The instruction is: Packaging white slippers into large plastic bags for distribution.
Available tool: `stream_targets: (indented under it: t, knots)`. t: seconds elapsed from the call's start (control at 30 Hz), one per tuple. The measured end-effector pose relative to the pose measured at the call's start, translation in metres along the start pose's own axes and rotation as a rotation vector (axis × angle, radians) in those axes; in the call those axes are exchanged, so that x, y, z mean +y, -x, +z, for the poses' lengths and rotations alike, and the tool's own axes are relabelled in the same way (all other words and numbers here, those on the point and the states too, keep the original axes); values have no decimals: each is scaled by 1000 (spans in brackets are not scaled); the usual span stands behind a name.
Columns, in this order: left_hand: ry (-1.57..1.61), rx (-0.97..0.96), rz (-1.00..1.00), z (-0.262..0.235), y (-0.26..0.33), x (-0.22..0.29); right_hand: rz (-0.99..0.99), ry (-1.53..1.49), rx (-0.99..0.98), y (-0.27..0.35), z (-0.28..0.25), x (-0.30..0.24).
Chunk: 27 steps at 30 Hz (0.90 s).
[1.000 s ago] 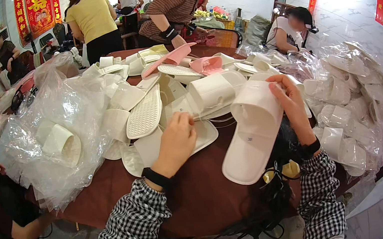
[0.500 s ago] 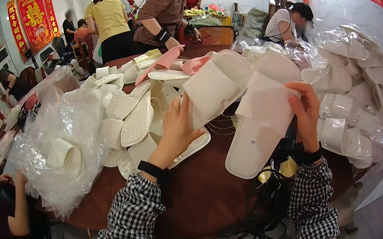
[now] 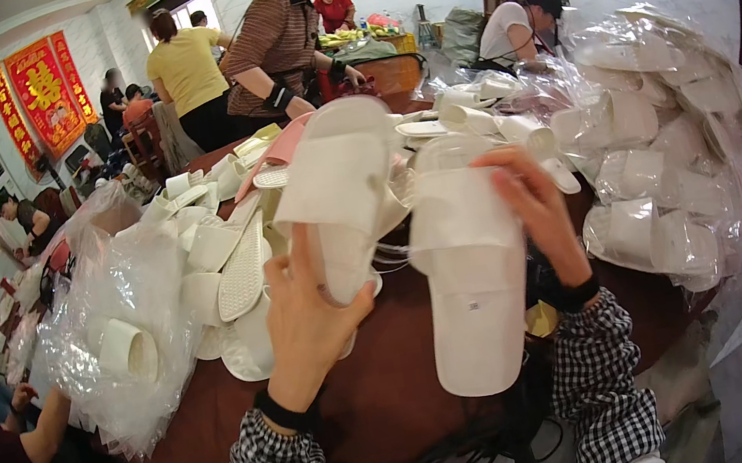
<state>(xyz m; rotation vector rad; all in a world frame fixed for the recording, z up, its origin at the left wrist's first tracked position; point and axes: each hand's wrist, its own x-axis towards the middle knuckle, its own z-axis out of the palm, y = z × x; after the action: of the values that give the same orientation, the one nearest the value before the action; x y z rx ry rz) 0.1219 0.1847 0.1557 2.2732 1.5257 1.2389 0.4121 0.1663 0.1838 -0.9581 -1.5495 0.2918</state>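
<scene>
My left hand (image 3: pixel 304 331) is closed on a white slide slipper (image 3: pixel 332 174), its fingers at the strap opening and the toe pointing up and away. Beside it, my right hand (image 3: pixel 540 213) grips a second white slipper (image 3: pixel 467 245) by the right edge of its strap. This one hangs almost upright above the table, insole facing me and heel end lowest. The two slippers are close together, toes away from me. Behind my left hand lies a heap of loose white slippers, one with its textured sole (image 3: pixel 243 274) up. A pink slipper (image 3: pixel 279 149) lies among them.
A clear plastic bag (image 3: pixel 104 394) with a white slipper inside lies on the left of the brown table (image 3: pixel 413 362). Bagged white slippers (image 3: pixel 648 185) are stacked on the right. Black cables hang at the front edge. Several people work around the room, one (image 3: pixel 266 43) across the table.
The left-hand slipper has tipped upright, toe up. The right-hand slipper has swung from slanted to nearly vertical and moved left. The head view has shifted slightly.
</scene>
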Motion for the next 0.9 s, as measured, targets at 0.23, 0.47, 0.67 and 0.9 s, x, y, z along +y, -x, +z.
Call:
stream_targets:
  t: [0.23, 0.47, 0.67, 0.9]
  knots:
    - [-640, 9, 44, 18, 12, -49, 34, 408, -333, 15, 34, 30]
    - [-546, -78, -49, 20, 11, -52, -320, 609, -432, 16, 53, 4]
    - [-594, 56, 230, 11, 13, -38, -145, 636, -596, 21, 62, 15]
    - [-465, 91, 556, 11, 5, -35, -219, 615, -527, 23, 59, 13]
